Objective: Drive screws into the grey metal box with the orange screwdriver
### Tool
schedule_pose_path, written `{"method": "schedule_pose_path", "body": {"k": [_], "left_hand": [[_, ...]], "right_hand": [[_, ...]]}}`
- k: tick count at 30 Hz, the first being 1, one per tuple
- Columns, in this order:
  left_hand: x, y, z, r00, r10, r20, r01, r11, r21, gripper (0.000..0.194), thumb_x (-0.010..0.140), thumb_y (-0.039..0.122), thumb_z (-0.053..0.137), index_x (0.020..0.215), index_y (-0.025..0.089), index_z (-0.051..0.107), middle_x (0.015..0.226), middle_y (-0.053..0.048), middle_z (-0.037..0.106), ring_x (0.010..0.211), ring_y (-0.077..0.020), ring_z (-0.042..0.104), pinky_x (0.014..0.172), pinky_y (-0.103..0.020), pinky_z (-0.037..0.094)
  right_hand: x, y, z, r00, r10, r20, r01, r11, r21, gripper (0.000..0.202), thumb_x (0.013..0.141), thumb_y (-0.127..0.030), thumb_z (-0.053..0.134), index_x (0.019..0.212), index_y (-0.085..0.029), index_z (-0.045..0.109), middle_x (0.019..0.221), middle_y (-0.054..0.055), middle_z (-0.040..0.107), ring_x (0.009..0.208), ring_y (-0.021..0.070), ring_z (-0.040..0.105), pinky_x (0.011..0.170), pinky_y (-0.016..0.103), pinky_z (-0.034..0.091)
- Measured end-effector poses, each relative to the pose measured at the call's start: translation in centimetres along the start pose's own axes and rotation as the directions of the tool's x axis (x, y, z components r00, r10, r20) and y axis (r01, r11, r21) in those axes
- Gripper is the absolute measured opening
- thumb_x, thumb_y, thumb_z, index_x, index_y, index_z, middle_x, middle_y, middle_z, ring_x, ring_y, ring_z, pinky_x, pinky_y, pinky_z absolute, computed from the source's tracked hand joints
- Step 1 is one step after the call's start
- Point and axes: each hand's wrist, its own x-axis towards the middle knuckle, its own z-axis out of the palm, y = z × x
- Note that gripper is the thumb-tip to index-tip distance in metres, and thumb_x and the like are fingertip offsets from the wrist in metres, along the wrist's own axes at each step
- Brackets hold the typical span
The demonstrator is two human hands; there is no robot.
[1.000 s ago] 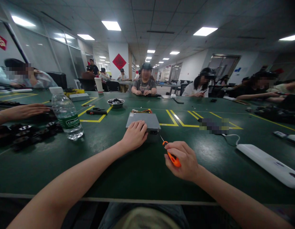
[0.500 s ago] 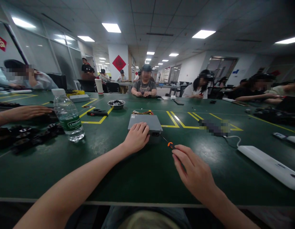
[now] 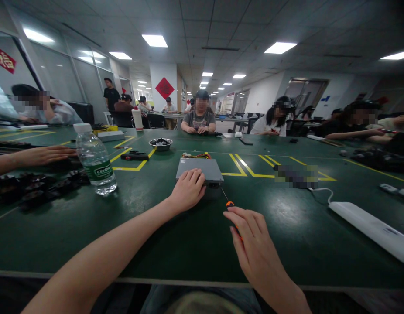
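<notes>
The grey metal box [image 3: 203, 168] sits near the middle of the green counter [image 3: 176, 244], well apart from its near edge, coloured wires [image 3: 197, 155] at its far side. The left hand [image 3: 188, 189] lies over the box's near left part, its grip pressed on the casing. The right hand's [image 3: 251, 233] grip is closed around an orange and black screwdriver [image 3: 230, 204], its shaft pointing at the box's near right corner. A metal bowl [image 3: 160, 145] stands beyond the box, toward the counter's far edge.

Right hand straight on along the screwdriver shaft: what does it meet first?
Likely the power supply, at its near right corner, with the screwdriver in the right hand leading. Whether the tip touches now is unclear from this view.
</notes>
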Motion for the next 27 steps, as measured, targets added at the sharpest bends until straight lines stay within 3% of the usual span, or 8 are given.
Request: {"method": "schedule_pose_path", "body": {"k": [4, 7, 9, 14, 18, 24, 27], "left_hand": [[0.0, -0.05, -0.05, 1.0, 0.005, 0.002, -0.005, 1.0, -0.007, 0.032, 0.088, 0.029, 0.041, 0.113, 0.01, 0.049, 0.121, -0.016, 0.052, 0.111, -0.0274, 0.047, 0.092, -0.04, 0.038], [-0.01, -0.08, -0.04, 1.0, 0.005, 0.0, -0.005, 1.0, -0.01, 0.033, 0.088, 0.029, 0.041, 0.114, 0.01, 0.049, 0.121, -0.017, 0.052, 0.112, -0.0277, 0.047, 0.093, -0.041, 0.037], [-0.01, -0.1, -0.03, 1.0, 0.003, 0.0, -0.003, 1.0, -0.014, 0.033, 0.088, 0.029, 0.04, 0.114, 0.011, 0.049, 0.121, -0.017, 0.052, 0.112, -0.0277, 0.047, 0.093, -0.041, 0.037], [-0.03, -0.08, -0.05, 1.0, 0.002, 0.001, -0.002, 1.0, -0.01, 0.033, 0.088, 0.029, 0.041, 0.114, 0.011, 0.049, 0.121, -0.016, 0.052, 0.112, -0.0275, 0.047, 0.093, -0.041, 0.037], [-0.02, 0.0, -0.08, 1.0, -0.004, -0.009, 0.004, 1.0, -0.016, 0.031, 0.088, 0.029, 0.041, 0.113, 0.012, 0.049, 0.121, -0.015, 0.052, 0.113, -0.027, 0.047, 0.093, -0.04, 0.037], [-0.02, 0.0, 0.03, 1.0, 0.001, -0.012, -0.001, 1.0, -0.009, 0.031, 0.087, 0.029, 0.043, 0.112, 0.011, 0.051, 0.119, -0.015, 0.053, 0.112, -0.0271, 0.047, 0.093, -0.039, 0.037], [-0.01, -0.02, 0.07, 1.0, -0.004, -0.009, 0.004, 1.0, -0.008, 0.031, 0.087, 0.029, 0.042, 0.113, 0.012, 0.05, 0.12, -0.015, 0.053, 0.112, -0.0269, 0.047, 0.093, -0.04, 0.037]], "right_hand": [[-0.25, 0.36, -0.03, 0.993, 0.102, -0.053, -0.101, 0.995, 0.022, 0.025, 0.091, -0.025, 0.039, 0.113, -0.018, 0.049, 0.108, 0.011, 0.055, 0.099, 0.0214, 0.054, 0.082, 0.038, 0.049], [-0.41, 0.8, -0.14, 0.961, 0.264, -0.084, -0.261, 0.964, 0.042, 0.031, 0.092, -0.036, 0.036, 0.115, -0.017, 0.045, 0.109, 0.012, 0.054, 0.095, 0.0214, 0.057, 0.072, 0.035, 0.053], [-0.5, 0.98, -0.15, 0.949, 0.306, -0.074, -0.302, 0.951, 0.058, 0.03, 0.093, -0.033, 0.033, 0.115, -0.017, 0.044, 0.104, 0.011, 0.055, 0.09, 0.02, 0.06, 0.067, 0.032, 0.053], [-0.48, 0.73, 0.22, 0.973, 0.146, -0.177, -0.144, 0.989, 0.028, 0.025, 0.089, -0.019, 0.039, 0.112, -0.017, 0.046, 0.098, 0.01, 0.06, 0.088, 0.0202, 0.061, 0.072, 0.034, 0.052], [-0.18, 0.34, 0.51, 0.977, 0.072, -0.2, -0.07, 0.997, 0.015, 0.016, 0.086, -0.013, 0.043, 0.096, -0.021, 0.053, 0.097, 0.008, 0.062, 0.089, 0.02, 0.06, 0.076, 0.037, 0.05], [-0.26, 0.35, 0.42, 0.955, 0.229, -0.187, -0.226, 0.973, 0.035, 0.022, 0.091, -0.028, 0.039, 0.107, -0.016, 0.049, 0.103, 0.013, 0.057, 0.093, 0.0207, 0.06, 0.069, 0.032, 0.054], [-0.51, 0.35, 0.51, 0.958, 0.225, -0.177, -0.216, 0.974, 0.07, 0.022, 0.091, -0.022, 0.035, 0.109, -0.017, 0.048, 0.1, 0.01, 0.059, 0.091, 0.0187, 0.062, 0.07, 0.031, 0.055]]}}
